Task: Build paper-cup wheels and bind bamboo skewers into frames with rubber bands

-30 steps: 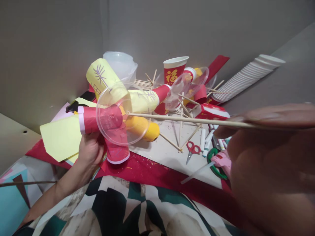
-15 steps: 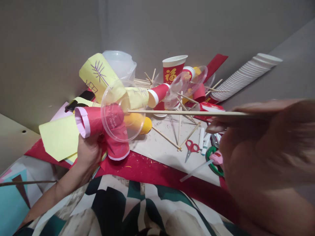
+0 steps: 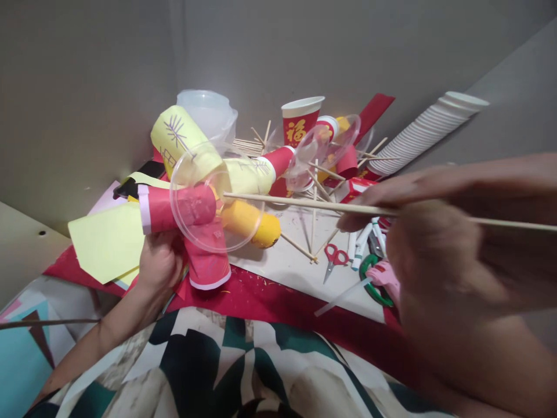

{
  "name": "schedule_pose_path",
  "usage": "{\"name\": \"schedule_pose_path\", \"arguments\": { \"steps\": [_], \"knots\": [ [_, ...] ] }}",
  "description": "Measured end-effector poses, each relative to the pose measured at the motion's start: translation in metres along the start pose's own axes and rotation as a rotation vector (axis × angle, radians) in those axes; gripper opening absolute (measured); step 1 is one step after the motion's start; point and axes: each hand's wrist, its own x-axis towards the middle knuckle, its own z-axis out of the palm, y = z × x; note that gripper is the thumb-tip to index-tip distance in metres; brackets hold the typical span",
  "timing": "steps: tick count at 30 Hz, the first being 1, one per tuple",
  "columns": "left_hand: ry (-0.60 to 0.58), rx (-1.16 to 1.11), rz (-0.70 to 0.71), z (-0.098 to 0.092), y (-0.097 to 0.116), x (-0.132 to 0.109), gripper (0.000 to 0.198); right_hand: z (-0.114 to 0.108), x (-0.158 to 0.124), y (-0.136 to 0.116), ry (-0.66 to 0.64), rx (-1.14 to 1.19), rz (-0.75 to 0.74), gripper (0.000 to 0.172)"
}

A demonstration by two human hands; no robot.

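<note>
Craft corner, probably: red-handled scissors [image 3: 335,258] on table [image 3: 287,267]; markers [image 3: 360,249] just right of scissors, wooden sticks [image 3: 319,186] and paper-cup stack [image 3: 429,136] behind, yellow paper [image 3: 107,244] well left.

Your single camera, worn on your head, looks forward and down over your patterned clothing [image 3: 204,360] to the bench [image 3: 287,267] and the grey wall [image 3: 304,46] beyond, so close that your right hand [image 3: 452,255] looms large.
</note>
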Motion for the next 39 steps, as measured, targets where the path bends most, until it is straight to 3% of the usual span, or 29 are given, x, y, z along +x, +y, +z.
{"name": "schedule_pose_path", "arguments": {
  "steps": [3, 8, 13, 22, 28, 39],
  "knots": [
    [-0.047, 0.019, -0.002, -0.001, -0.003, -0.002, 0.018, 0.019, 0.006, -0.005, 0.098, 0.077, -0.138, 0.013],
    [-0.039, 0.027, -0.064, -0.006, -0.001, -0.002, 0.005, 0.033, 0.014, -0.002, 0.009, 0.163, -0.279, 0.024],
    [-0.046, -0.028, -0.172, -0.012, -0.003, 0.002, 0.008, 0.036, 0.013, 0.001, -0.027, 0.142, -0.29, 0.019],
    [-0.043, -0.026, -0.121, -0.018, -0.009, 0.005, 0.022, 0.059, 0.011, 0.007, 0.212, 0.217, -0.32, 0.012],
    [-0.132, 0.0, -0.08, -0.02, -0.009, 0.003, 0.02, 0.064, 0.006, 0.002, 0.268, 0.162, -0.307, 0.009],
    [-0.054, 0.046, -0.099, -0.014, -0.006, 0.003, 0.005, 0.065, 0.001, 0.008, 0.317, 0.233, -0.354, 0.007]
  ]
}}
